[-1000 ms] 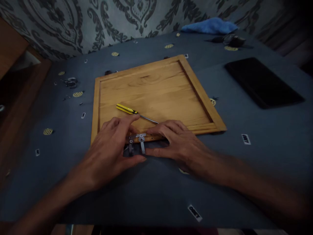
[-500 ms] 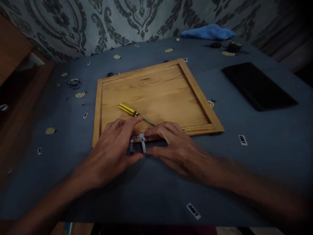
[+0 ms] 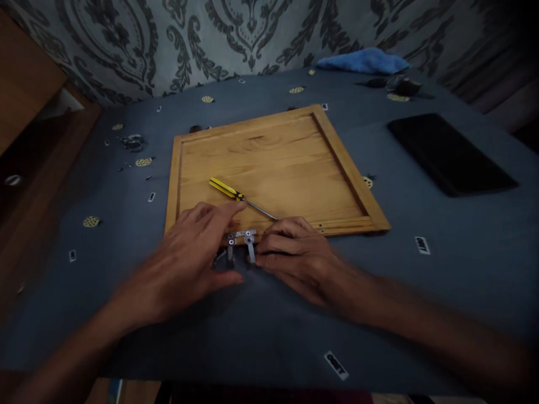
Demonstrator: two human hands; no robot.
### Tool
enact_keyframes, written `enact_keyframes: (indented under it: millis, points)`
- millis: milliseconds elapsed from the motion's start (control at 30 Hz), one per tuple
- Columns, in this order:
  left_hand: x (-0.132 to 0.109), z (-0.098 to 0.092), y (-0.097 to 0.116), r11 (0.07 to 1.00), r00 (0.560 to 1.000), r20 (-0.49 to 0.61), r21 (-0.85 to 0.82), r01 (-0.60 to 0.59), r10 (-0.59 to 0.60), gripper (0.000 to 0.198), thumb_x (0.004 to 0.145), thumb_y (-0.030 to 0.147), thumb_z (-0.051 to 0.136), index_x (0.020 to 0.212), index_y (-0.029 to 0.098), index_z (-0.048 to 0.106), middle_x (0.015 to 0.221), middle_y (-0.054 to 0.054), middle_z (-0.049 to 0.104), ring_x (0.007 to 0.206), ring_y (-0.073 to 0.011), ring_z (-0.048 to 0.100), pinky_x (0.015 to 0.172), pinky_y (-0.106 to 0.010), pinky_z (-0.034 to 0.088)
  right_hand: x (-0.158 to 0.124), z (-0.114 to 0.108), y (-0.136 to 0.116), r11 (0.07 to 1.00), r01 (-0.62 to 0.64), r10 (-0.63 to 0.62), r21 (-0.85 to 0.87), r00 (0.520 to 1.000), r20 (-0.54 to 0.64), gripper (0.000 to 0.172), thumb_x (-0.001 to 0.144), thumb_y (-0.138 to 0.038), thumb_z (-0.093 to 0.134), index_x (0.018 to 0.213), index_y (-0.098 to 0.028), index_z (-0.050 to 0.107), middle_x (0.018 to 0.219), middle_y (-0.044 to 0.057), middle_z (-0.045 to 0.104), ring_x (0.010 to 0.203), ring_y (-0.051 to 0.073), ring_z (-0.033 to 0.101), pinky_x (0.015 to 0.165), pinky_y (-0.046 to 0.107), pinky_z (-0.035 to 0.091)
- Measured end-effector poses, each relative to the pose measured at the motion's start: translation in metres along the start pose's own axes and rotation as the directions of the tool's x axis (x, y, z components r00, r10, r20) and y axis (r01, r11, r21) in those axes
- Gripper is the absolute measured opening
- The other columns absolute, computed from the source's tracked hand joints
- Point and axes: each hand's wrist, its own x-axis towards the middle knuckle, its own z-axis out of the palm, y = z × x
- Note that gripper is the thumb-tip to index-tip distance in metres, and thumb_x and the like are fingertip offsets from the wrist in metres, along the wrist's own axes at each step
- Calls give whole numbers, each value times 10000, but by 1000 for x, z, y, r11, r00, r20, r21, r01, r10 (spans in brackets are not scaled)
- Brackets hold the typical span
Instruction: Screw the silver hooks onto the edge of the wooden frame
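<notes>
A metal hinge [image 3: 241,233] with cross-head screws sits at the near edge of a framed wooden panel [image 3: 269,168]. Two short arms stick out from it toward me. My left hand [image 3: 191,255] is at the hinge's left side, its thumb apart from the fingers; some fingertips are hidden behind the panel edge and the hand. On the right, my right hand [image 3: 298,252] has bent, closed fingers against the hinge's right arm; the exact contact is partly hidden. A screwdriver [image 3: 227,188] with a yellow and black handle lies on the panel, its tip by my right fingers.
A black flat slab [image 3: 452,154] lies at the right. Behind it are a blue cloth [image 3: 364,60] and a dark object [image 3: 402,85]. Loose metal hardware [image 3: 133,142] and small bits lie at the left, near a wooden cabinet [image 3: 80,129].
My left thumb has drawn back from the hinge, so the gap from the fingers is wider. My right fingers have shifted off the hinge's top plate, showing more of it. The view has shifted slightly.
</notes>
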Motion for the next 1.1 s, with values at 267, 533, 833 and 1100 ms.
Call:
enact_keyframes:
  millis: [267, 533, 833, 1100]
  points:
    - [-5, -6, -2, 999, 998, 59, 45, -11, 8, 867, 768, 173, 794, 1486, 288, 323, 1250, -59, 631, 1184, -291, 575, 1025, -484, 480, -2, 4, 4, 999, 28, -28, 15, 999, -43, 180, 1007, -155, 508, 992, -194, 683, 986, 32, 720, 987, 197, 548, 867, 350, 383]
    - [-3, 1, -3, 996, 999, 46, 89, -15, 11, 811, 800, 157, 775, 1472, 246, 330, 1245, -67, 643, 1196, -287, 572, 1010, -443, 465, -2, 4, 5, 999, 37, -36, 19, 999, -40, 190, 1002, -156, 500, 988, -198, 685, 990, 40, 717, 974, 204, 542, 863, 362, 395]
    - [-4, 1, -1, 995, 1000, 27, 94, -13, 10, 780, 821, 167, 758, 1469, 251, 332, 1249, -75, 652, 1184, -289, 574, 996, -450, 467, 1, -1, 0, 1000, 11, -11, 18, 1000, -11, 215, 1008, -165, 493, 1002, -205, 705, 1003, 43, 732, 991, 202, 561, 875, 376, 408]
    - [-2, 2, -1, 995, 1000, 27, 100, 12, -15, 767, 822, 180, 745, 1469, 257, 341, 1207, -72, 663, 1144, -292, 584, 969, -460, 484, 0, 2, 2, 999, 31, -30, 33, 999, -36, 199, 998, -141, 500, 971, -199, 689, 988, 35, 731, 972, 207, 556, 866, 381, 389]
